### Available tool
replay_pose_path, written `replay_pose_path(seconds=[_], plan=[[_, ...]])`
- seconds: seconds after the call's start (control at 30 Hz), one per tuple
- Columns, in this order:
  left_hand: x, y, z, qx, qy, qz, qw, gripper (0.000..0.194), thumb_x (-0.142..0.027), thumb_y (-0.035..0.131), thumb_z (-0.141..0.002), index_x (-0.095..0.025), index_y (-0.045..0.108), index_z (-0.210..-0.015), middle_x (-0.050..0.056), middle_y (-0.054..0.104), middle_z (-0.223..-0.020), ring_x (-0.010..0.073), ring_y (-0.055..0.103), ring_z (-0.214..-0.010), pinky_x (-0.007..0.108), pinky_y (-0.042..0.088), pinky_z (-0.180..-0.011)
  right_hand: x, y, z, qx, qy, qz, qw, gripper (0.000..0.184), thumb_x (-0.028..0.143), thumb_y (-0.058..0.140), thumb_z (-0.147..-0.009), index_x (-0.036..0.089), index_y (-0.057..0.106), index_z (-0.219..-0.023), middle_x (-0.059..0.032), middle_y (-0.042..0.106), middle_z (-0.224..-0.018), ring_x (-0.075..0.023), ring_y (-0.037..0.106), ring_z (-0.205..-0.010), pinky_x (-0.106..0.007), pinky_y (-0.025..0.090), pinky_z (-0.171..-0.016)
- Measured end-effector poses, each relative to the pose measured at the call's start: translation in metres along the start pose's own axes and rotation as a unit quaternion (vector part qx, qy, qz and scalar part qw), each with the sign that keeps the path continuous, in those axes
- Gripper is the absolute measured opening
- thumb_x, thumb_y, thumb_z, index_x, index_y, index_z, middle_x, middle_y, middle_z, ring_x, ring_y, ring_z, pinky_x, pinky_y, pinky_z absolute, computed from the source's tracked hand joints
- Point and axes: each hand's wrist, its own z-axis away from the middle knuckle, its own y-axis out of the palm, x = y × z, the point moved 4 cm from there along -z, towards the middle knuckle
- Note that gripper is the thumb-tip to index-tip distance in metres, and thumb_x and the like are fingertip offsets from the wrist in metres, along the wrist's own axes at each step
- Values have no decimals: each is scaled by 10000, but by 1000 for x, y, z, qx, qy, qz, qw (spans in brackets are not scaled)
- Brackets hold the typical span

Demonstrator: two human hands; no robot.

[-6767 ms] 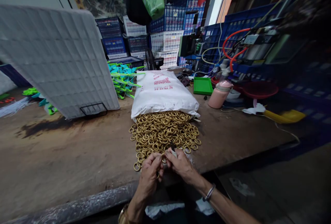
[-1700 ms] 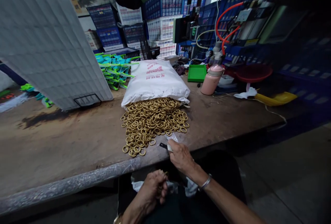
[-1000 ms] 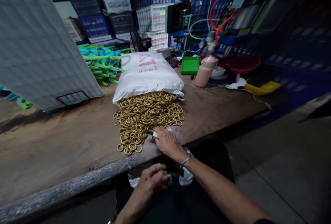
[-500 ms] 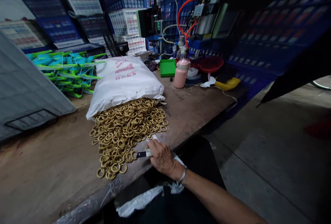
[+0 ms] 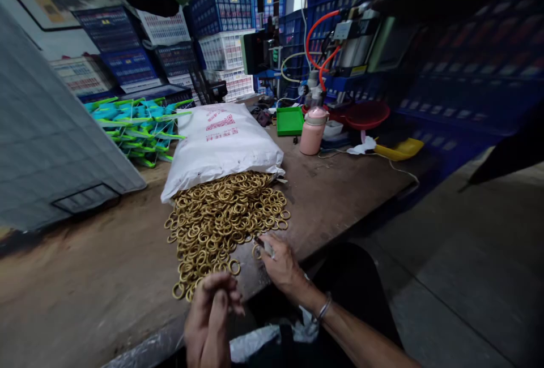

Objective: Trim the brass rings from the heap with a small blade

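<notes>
From here I see the right hand [image 5: 281, 265] closed around a small pale-handled tool [image 5: 267, 247], at four o'clock from the heap of brass-coloured rings [image 5: 221, 215] on the bench [image 5: 335, 204]. The left hand [image 5: 212, 312] is at six, fingers curled; I can't tell whether it holds anything. A white sack [image 5: 221, 150] lies at twelve.

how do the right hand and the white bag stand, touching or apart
Apart. The head view shows gold rings on the table between the right hand and the near edge of the white bag.
</notes>
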Motion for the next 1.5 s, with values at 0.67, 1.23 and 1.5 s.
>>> replay_pose_path(seconds=[0.67, 1.23, 1.5], plan=[[17, 25, -8, 60, 115, -130, 983, 91, -280, 631, -673, -193, 657, -664, 15, 610, -640, 174, 534, -643, 254, 415, -647, 31, 2, 25, 132, 42, -133, 981, 220, 352, 434, -828, 171, 541, -764, 35, 521, -659, -100, 475, -626, -200, 357, -589], [34, 27, 0, 187, -124, 37, 974, 307, -468, 565, -735, -169, 498, -726, -39, 518, -585, 49, 411, -409, 157, 339, -388, 29, 1, 24, 157, 47, -50, 985, 263, 275, 364, -839, 179, 465, -616, 37, 478, -536, -95, 427, -520, -202, 306, -515], [25, 27, -6, 159, -63, -11, 985, 326, -490, 586, -698, -178, 494, -684, -40, 523, -560, 63, 440, -412, 165, 366, -390, 34, 4, 35, 234, -69, 163, 956, 204, 84, 411, -663, 190, 524, -795, -4, 585, -649, -134, 516, -601, -227, 279, -563]])
